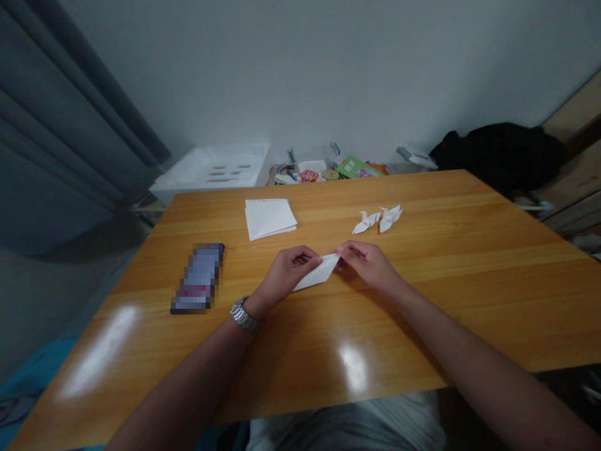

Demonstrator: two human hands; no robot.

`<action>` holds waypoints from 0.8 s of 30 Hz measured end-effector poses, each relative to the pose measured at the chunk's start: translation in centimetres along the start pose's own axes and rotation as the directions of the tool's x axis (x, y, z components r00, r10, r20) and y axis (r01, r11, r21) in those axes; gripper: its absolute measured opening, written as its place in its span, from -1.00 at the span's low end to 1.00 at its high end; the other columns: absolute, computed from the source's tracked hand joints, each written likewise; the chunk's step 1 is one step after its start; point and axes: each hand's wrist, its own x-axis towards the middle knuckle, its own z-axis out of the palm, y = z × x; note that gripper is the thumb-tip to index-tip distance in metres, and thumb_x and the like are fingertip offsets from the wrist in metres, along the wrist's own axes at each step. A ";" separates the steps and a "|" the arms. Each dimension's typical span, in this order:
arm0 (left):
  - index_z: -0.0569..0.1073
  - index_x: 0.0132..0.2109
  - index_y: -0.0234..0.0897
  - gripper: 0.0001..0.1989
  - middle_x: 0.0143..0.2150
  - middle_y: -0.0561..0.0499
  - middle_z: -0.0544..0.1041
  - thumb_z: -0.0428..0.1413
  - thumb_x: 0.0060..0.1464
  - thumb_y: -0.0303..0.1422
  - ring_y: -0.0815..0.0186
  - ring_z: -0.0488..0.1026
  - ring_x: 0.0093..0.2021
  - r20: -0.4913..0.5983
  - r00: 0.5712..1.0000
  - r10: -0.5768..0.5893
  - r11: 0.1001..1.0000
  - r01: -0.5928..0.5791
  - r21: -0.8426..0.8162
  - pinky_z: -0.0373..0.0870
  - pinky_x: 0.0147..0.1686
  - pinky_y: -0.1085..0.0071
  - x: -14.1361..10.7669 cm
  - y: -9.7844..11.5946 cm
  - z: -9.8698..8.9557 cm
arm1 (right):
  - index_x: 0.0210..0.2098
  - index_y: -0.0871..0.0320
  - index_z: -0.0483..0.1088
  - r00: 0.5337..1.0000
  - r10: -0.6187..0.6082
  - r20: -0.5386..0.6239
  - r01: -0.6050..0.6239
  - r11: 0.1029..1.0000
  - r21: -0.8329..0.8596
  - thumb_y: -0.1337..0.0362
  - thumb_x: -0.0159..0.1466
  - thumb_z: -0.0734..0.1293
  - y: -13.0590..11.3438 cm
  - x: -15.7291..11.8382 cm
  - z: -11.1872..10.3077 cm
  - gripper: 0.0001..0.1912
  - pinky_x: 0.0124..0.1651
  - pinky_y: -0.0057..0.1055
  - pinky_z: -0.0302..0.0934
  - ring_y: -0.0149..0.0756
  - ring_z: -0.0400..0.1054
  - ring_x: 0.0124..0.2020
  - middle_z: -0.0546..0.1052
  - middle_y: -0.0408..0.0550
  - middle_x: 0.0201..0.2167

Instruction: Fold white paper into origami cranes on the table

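Observation:
A folded piece of white paper [318,274] is held between my two hands, just above the wooden table. My left hand [292,270] grips its left part, thumb on top and fingers behind. With thumb and fingertips, my right hand [364,258] pinches the pointed right corner. A metal watch [245,314] is on my left wrist. Beyond my right hand stand two folded paper cranes, one on the left [367,222] and one on the right [390,218]. Some sheets of lined paper [270,219] lie beyond my left hand.
A phone [199,278] with a blurred screen lies on the table [469,275] to the left. Behind the far edge are a white tray-like box [211,166], a clear bin with a green booklet [357,167], and a black cloth heap [500,153] at right.

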 end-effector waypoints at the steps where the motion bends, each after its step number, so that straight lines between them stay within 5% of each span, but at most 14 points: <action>1: 0.57 -0.28 -0.33 -0.73 -0.35 -0.03 0.60 0.21 0.16 -0.17 0.33 0.48 -0.37 0.004 1.000 0.003 1.000 -0.003 0.002 0.37 -0.38 0.48 0.0 0.0 0.0 | -0.30 0.16 0.50 1.000 -0.002 0.010 0.002 1.000 -0.011 -0.02 0.31 0.33 0.0 0.0 0.0 -0.65 -0.22 -0.36 0.31 -0.25 0.45 -0.32 0.58 -0.05 -0.37; 24: 0.58 -0.26 -0.33 -0.72 -0.33 -0.05 0.62 0.24 0.13 -0.15 0.33 0.51 -0.36 0.008 1.000 -0.027 0.998 0.028 -0.048 0.39 -0.37 0.49 -0.1 -0.4 0.7 | -0.30 0.14 0.54 0.998 -0.063 0.030 0.066 0.991 -0.119 0.11 0.31 0.36 0.7 -0.1 0.4 -0.77 -0.22 -0.39 0.28 -0.27 0.46 -0.31 0.60 -0.07 -0.35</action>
